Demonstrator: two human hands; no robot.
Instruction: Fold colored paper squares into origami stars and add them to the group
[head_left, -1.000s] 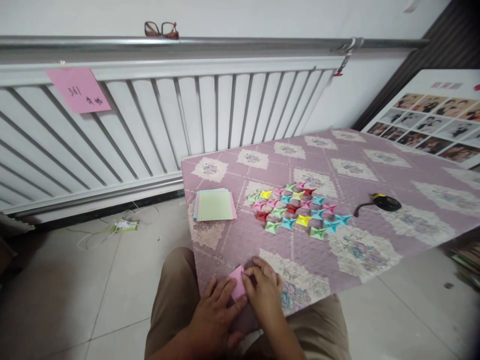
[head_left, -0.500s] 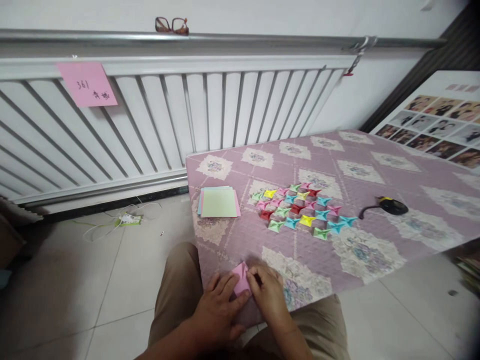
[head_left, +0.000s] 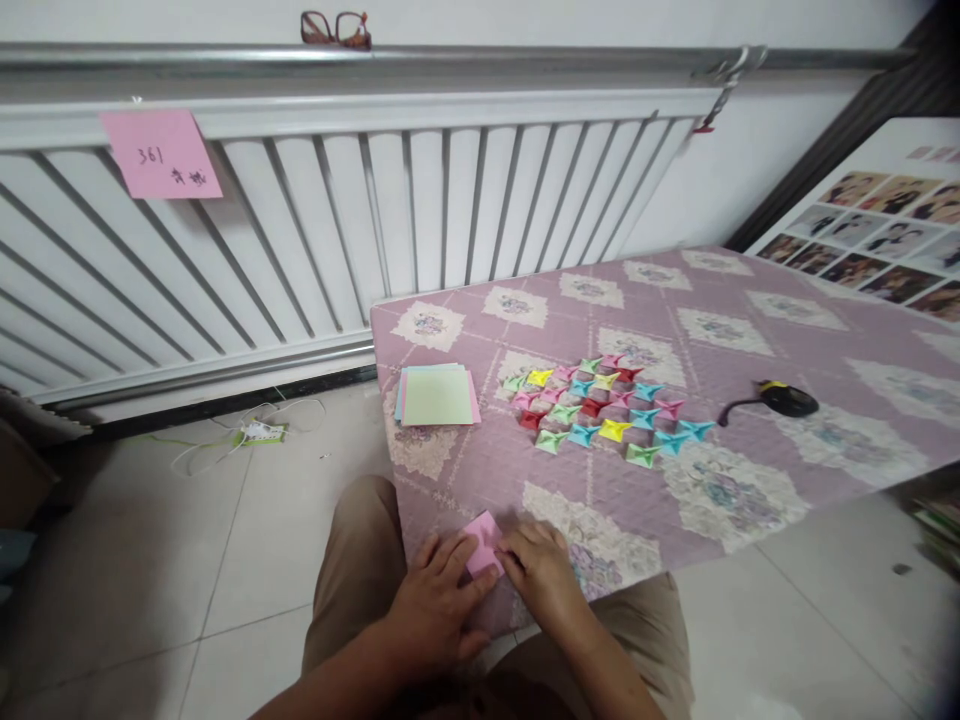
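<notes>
A small square of folded pink paper (head_left: 484,540) lies on the near left corner of the cloth-covered table. My left hand (head_left: 439,600) rests flat at its left side, fingers spread, with the fingertips pressing its edge down. At the paper's right edge, my right hand (head_left: 544,575) has its thumb and forefinger pinched on the paper, the other fingers curled. Beyond my hands stands a group of several small folded paper shapes (head_left: 591,408) in green, yellow, pink, red and blue. To their left sits a stack of square paper sheets (head_left: 439,397), pale green on top.
The lilac table (head_left: 487,470) has a floral cloth. A black object with a curved handle (head_left: 787,399) lies on the right. Behind is a white radiator (head_left: 420,200) with a pink note (head_left: 161,155); glasses (head_left: 335,30) rest on the pipe. A power strip (head_left: 262,432) with cables lies on the floor.
The right fingers have shifted slightly along the paper's right edge, and the upper flap looks flatter. The left hand keeps its place on the paper. The view has tilted a little downward.
</notes>
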